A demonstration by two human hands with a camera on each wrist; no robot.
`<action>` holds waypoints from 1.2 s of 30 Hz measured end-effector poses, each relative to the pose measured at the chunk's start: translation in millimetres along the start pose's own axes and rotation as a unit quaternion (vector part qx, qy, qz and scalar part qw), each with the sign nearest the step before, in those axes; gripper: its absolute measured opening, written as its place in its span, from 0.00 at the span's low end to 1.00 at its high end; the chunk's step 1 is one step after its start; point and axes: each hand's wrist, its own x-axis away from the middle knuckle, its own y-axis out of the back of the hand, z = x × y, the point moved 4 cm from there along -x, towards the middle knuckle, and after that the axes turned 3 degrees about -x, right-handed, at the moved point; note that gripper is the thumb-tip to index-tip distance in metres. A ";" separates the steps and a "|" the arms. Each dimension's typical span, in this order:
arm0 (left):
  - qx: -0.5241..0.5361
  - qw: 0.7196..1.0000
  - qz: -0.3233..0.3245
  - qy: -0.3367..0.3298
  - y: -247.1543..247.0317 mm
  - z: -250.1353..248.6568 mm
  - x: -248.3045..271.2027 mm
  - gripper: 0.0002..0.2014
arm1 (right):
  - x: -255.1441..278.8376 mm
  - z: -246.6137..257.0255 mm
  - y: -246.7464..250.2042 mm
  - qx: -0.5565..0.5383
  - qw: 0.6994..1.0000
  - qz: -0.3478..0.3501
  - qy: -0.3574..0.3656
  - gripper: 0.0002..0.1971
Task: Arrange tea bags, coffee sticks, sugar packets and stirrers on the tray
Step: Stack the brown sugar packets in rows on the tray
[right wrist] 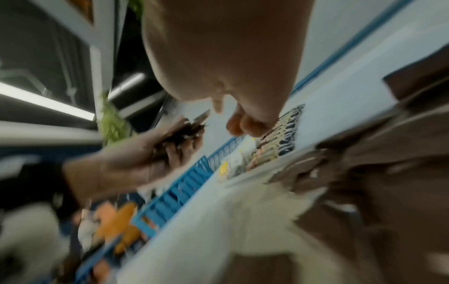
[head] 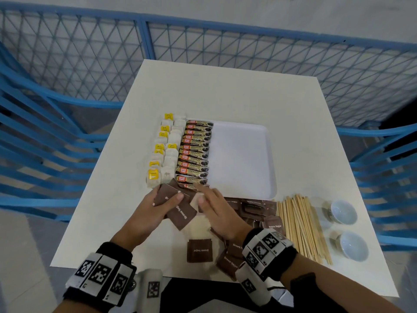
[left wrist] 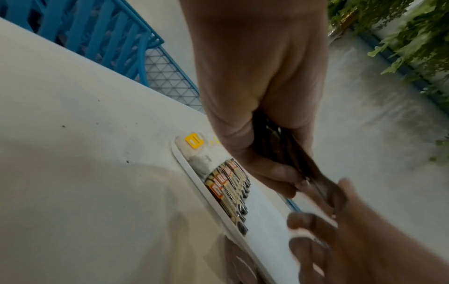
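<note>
Left hand is clamped around a fanned stack of brown sugar packets at lower centre, probably to deal them onto the tray. Right hand, fingers loosely extended, touches the stack, holding nothing itself.

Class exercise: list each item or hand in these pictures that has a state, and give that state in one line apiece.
tea bags: rowed on tray's left
coffee sticks: rowed beside them
tray: right part bare
left hand: grips brown sugar packets
right hand: fingers extended toward that stack
stirrers: off tray
two cups: upright, empty
</note>
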 end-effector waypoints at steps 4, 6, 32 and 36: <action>0.014 1.000 -0.021 0.007 16.0 2.5 -3.1 0.10 | 14.6 -26.2 -25.3 0.306 0.935 0.175 0.032 0.27; 0.008 1.000 -0.021 0.010 17.7 4.2 -4.6 0.09 | 18.5 -34.3 -34.8 0.399 0.892 0.212 0.023 0.29; 0.157 0.979 0.127 0.014 -17.7 -32.6 -8.8 0.18 | -14.0 34.5 8.6 -0.115 0.977 -0.169 0.058 0.14; 0.123 0.981 0.149 0.032 -28.9 -26.2 -10.0 0.13 | -8.3 28.7 18.7 -0.057 0.980 -0.172 0.086 0.14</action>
